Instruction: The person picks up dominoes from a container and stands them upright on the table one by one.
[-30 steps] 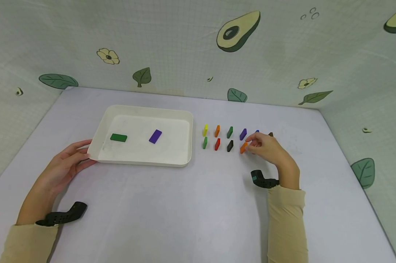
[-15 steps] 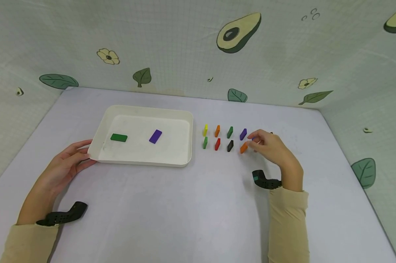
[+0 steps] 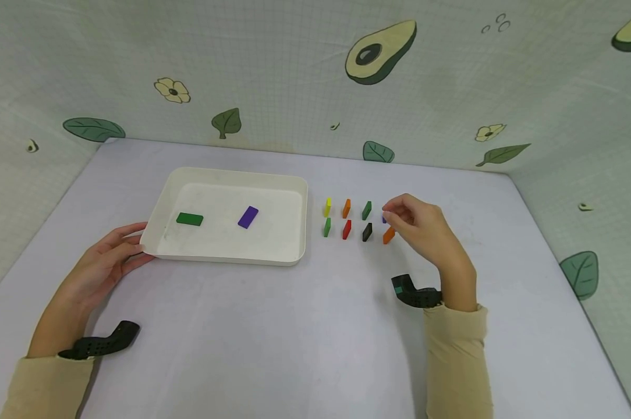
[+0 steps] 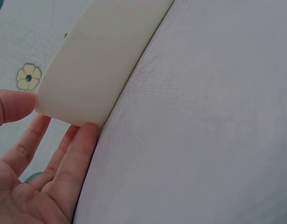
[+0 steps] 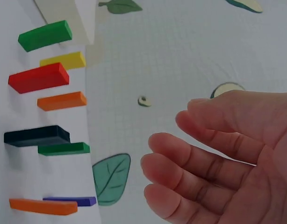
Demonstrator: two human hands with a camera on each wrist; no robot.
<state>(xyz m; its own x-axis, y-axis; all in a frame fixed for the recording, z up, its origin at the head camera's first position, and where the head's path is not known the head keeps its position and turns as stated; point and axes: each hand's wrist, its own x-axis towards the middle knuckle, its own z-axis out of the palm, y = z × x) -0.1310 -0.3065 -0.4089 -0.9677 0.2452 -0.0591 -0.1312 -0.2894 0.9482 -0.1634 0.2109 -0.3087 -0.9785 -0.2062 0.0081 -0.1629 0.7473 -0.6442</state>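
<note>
At the near left corner of a white tray (image 3: 226, 259), my left hand (image 3: 103, 265) holds the wall. The left wrist view shows its thumb (image 4: 15, 106) at the rim and its fingers (image 4: 78, 154) against the corner. A green block (image 3: 190, 219) and a purple block (image 3: 248, 217) lie flat in the tray. My right hand (image 3: 417, 224) hovers over the right part of two rows of small standing blocks, fingers loosely bent, holding nothing visible. Below its fingertips stand an orange block (image 3: 389, 235) and a purple block (image 5: 71, 201), mostly covered by the hand in the head view.
Left of the right hand stand yellow (image 3: 328, 206), orange (image 3: 346, 208) and green (image 3: 367, 210) blocks in the far row. Nearer are light green (image 3: 327, 227), red (image 3: 346, 229) and black (image 3: 367, 232) ones. A patterned cloth (image 3: 284, 70) rises behind the white table (image 3: 252, 337).
My right hand has lifted slightly and shifted left, away from the blue and dark blocks, which it now hides, and over the standing purple block. My left hand and the tray stay still.
</note>
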